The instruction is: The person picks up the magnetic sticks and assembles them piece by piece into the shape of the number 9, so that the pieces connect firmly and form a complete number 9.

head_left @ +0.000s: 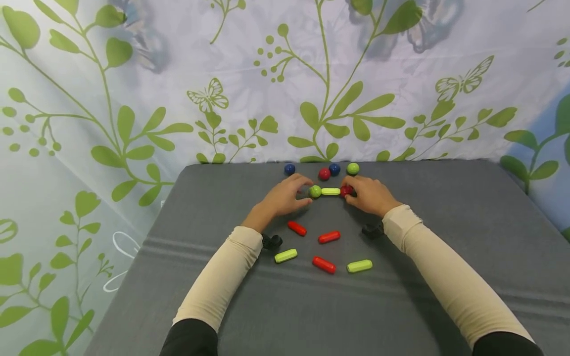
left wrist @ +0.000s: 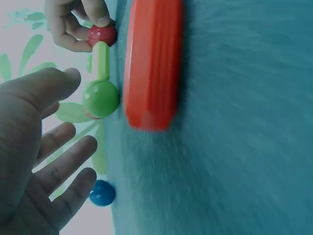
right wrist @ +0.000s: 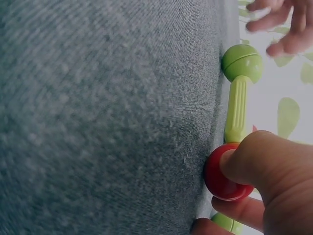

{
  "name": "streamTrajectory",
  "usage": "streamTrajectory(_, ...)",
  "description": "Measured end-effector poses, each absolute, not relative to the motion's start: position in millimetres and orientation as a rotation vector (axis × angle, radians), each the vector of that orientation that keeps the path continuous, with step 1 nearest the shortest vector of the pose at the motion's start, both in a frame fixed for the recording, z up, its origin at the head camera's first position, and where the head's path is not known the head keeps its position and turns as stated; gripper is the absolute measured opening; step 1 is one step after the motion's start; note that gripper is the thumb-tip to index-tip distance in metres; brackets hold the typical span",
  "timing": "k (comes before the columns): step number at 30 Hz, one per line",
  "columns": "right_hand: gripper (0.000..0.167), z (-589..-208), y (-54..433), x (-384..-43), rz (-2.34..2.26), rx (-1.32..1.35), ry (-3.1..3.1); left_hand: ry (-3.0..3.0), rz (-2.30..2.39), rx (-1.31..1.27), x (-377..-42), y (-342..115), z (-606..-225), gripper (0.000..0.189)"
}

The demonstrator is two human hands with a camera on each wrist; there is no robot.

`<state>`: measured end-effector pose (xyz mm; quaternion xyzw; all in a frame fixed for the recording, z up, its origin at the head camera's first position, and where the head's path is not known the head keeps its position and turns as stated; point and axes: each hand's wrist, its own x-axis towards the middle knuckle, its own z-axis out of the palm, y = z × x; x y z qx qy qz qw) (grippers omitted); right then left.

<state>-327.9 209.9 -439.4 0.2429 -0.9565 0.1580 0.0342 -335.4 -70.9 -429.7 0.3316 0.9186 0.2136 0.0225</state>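
A short yellow-green stick [head_left: 330,191] lies between a green ball [head_left: 315,191] on its left end and a red ball [head_left: 346,191] on its right end. My right hand [head_left: 370,194] pinches the red ball between thumb and fingers, as the right wrist view also shows. My left hand [head_left: 285,196] is beside the green ball with thumb and fingers spread apart, and a gap shows between them and the ball [left wrist: 100,99] in the left wrist view. Close to the left wrist camera, a red stick [left wrist: 153,63] lies on the cloth.
Behind the hands sit two blue balls [head_left: 289,169], another red ball [head_left: 324,174] and another green ball [head_left: 353,168]. Nearer me, several red sticks [head_left: 329,237] and two yellow-green sticks [head_left: 359,266] lie on the grey table [head_left: 276,316]. A leaf-patterned curtain [head_left: 249,118] hangs behind.
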Motion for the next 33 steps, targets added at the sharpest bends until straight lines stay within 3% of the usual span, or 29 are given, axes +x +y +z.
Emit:
streamTrajectory(4, 0.029, -437, 213, -334, 0.493, 0.745, -2.974, 2.809, 0.606, 1.105, -315, -88, -422, 0.041)
streamTrajectory(10, 0.048, -429, 211, -336, 0.503, 0.737, -2.939, 2.690, 0.600, 1.248, -289, -98, -419, 0.035)
streamTrajectory(22, 0.023, -440, 183, -341, 0.517, 0.968, -2.842, 2.708, 0.428, 1.264, -277, -89, -435, 0.015)
streamTrajectory(27, 0.019, -441, 180, -338, 0.540, 0.981, -2.831, 2.759, 0.627, 1.111, -285, -80, -440, 0.012)
streamTrajectory(33, 0.018, -437, 175, -340, 0.532, 0.987, -2.828, 2.797, 0.983, 0.747, -296, -66, -436, 0.017)
